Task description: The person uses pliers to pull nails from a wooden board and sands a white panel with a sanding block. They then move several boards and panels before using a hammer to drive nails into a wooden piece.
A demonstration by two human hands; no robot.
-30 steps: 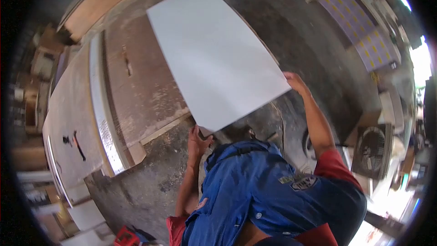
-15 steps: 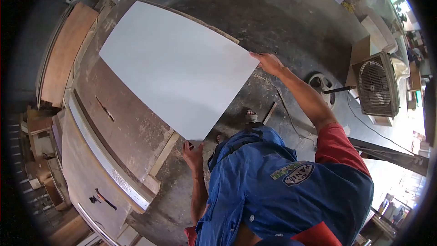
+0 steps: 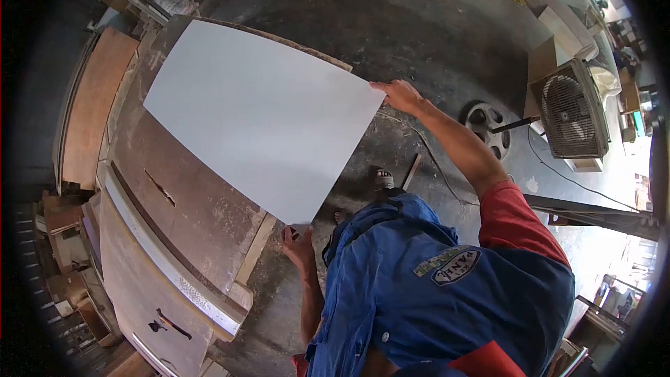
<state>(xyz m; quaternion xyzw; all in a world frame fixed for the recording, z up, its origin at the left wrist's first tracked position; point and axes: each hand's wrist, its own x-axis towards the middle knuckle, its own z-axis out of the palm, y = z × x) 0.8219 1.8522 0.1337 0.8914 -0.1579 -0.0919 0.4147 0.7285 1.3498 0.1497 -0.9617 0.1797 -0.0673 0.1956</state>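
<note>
A large white panel (image 3: 258, 119) lies over a worn brown worktable (image 3: 188, 202), its near end reaching out past the table edge. At the panel's right-hand corner, my right hand (image 3: 403, 96) is closed on the edge with its fingers stretched along the top. My left hand (image 3: 299, 246) grips the other near corner, fingers curled and partly hidden by the panel. The panel's underside cannot be seen.
A long metal-faced rail (image 3: 174, 265) runs along the table's left side, with a black-handled tool (image 3: 173, 324) beyond it. Brown boards (image 3: 98, 108) stand farther left. A fan (image 3: 569, 112) and its round base (image 3: 486, 130) stand at right, with a cable (image 3: 436, 162) on the floor.
The view has shifted slightly, so the panel and table appear a little lower and to the left. Both hands stay at the same two corners of the panel.
</note>
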